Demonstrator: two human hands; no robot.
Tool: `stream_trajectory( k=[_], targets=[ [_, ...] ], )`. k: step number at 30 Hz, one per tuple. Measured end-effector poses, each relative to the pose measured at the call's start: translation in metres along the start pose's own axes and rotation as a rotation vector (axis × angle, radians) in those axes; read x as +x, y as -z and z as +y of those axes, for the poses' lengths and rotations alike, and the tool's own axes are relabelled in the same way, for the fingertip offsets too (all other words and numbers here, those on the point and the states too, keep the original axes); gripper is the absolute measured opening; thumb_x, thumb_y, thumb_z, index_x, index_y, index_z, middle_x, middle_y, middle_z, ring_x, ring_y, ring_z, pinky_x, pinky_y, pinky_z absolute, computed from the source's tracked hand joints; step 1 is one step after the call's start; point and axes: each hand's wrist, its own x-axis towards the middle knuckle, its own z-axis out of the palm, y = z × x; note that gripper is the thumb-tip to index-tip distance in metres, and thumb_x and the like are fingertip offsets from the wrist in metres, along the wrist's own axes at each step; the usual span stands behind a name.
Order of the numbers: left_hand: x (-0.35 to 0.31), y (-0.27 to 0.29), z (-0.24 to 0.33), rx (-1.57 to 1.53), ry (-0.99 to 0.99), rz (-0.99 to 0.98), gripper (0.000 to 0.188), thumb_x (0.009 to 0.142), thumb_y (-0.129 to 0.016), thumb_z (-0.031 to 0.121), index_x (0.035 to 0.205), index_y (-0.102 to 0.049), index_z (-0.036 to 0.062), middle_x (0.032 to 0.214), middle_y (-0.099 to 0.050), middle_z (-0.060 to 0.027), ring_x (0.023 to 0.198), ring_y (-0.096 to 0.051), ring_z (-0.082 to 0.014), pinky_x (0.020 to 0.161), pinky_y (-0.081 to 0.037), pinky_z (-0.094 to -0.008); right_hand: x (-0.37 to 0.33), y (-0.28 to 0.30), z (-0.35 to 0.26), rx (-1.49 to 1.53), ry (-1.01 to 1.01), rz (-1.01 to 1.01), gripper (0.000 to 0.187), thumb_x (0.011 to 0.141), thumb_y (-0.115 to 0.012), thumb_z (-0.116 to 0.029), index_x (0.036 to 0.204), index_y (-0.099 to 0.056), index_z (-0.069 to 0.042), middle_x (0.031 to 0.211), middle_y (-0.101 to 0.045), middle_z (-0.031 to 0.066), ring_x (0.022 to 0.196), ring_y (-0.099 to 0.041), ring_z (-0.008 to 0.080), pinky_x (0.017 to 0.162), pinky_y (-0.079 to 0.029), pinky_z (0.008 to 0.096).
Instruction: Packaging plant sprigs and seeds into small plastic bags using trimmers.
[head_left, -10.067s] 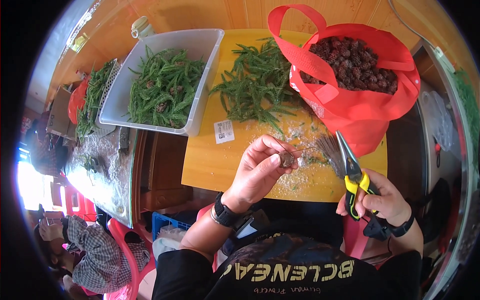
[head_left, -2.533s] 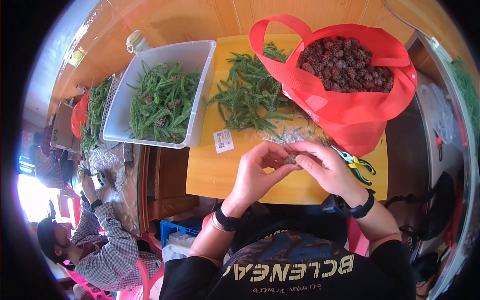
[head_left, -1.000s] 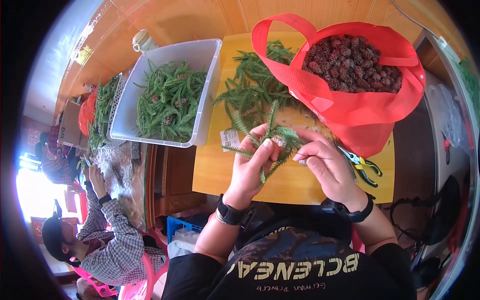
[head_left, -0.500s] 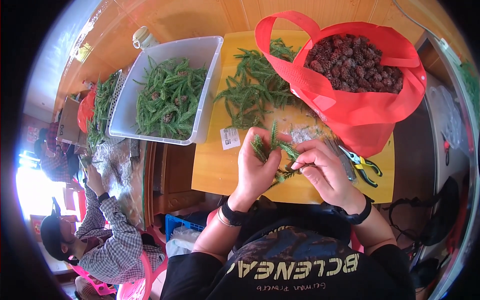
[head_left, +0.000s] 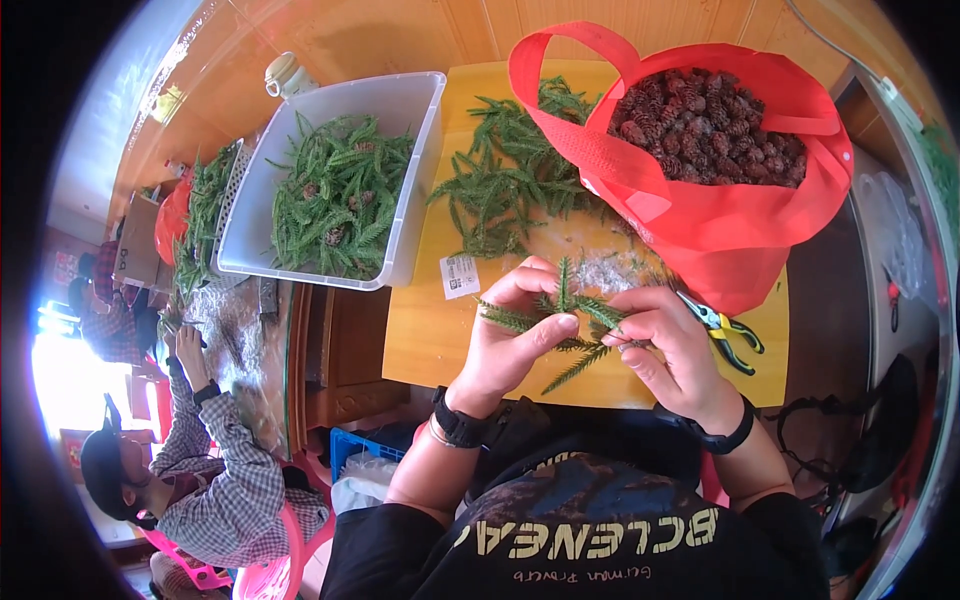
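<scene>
Between my hands, over the front of the yellow table [head_left: 430, 340], is a green pine sprig [head_left: 563, 292] with several spread needle branches. My left hand [head_left: 505, 335] grips it at its middle, thumb across the front. The fingers of my right hand [head_left: 668, 345] are pinched at the sprig's right side; they hide the exact spot they hold. Beyond my hands lies a loose pile of green sprigs [head_left: 500, 170]. A white printed label [head_left: 460, 276] lies beside my left hand. Pliers with yellow and black handles [head_left: 728, 330] rest right of my right hand.
A red bag [head_left: 720, 240] full of brown pine cones [head_left: 700, 125] stands at the back right. At the left a clear plastic bin [head_left: 405, 240] holds sprigs with some cones. Farther left, a person in a checked shirt [head_left: 225, 480] works at another table.
The sprig has turned and its branches now spread wider. My left thumb has moved onto its middle, and my right hand has shifted slightly right. The neighbour's hands have moved too.
</scene>
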Motion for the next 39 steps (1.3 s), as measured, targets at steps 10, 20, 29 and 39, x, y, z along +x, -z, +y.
stream_trajectory(
  k=[10,20,29,39],
  targets=[
    [0.001,-0.003,-0.001,0.271,-0.267,-0.007,0.016,0.077,-0.062,-0.005,0.081,-0.052,0.0079,0.09,-0.048,-0.0075,0.078,-0.049,-0.0135,0.066,-0.045,-0.0257,0.001,-0.001,-0.002,-0.086,0.065,0.016,0.019,0.089,-0.053,-0.021,0.094,-0.05,-0.003,0.108,-0.051,0.018,0.083,-0.058,0.0255,0.074,-0.046,0.0334],
    [0.005,-0.007,0.002,0.388,-0.288,-0.05,0.022,0.072,-0.063,-0.005,0.079,-0.048,0.0091,0.095,-0.049,-0.0093,0.083,-0.05,-0.0149,0.068,-0.044,-0.0253,-0.001,0.001,-0.002,-0.119,0.051,-0.005,0.022,0.088,-0.054,-0.023,0.091,-0.052,-0.001,0.106,-0.053,0.0168,0.086,-0.056,0.0277,0.075,-0.045,0.034],
    [0.005,-0.01,0.007,0.201,-0.159,-0.139,0.047,0.06,-0.084,0.016,0.084,-0.043,0.0098,0.099,-0.047,-0.0091,0.088,-0.048,-0.0141,0.069,-0.044,-0.0239,-0.001,0.002,-0.004,-0.151,0.085,-0.039,0.02,0.081,-0.06,-0.015,0.092,-0.053,0.0,0.106,-0.053,0.0168,0.087,-0.055,0.0314,0.076,-0.045,0.0354],
    [0.005,-0.023,0.016,0.749,-0.17,-0.024,0.037,0.067,-0.074,0.005,0.095,-0.05,0.0043,0.098,-0.047,-0.0067,0.087,-0.049,-0.0156,0.074,-0.043,-0.0274,0.004,-0.002,-0.011,-0.281,0.06,-0.024,0.021,0.071,-0.064,-0.003,0.088,-0.052,-0.001,0.106,-0.053,0.0149,0.089,-0.056,0.0314,0.074,-0.047,0.0359]
  ],
)
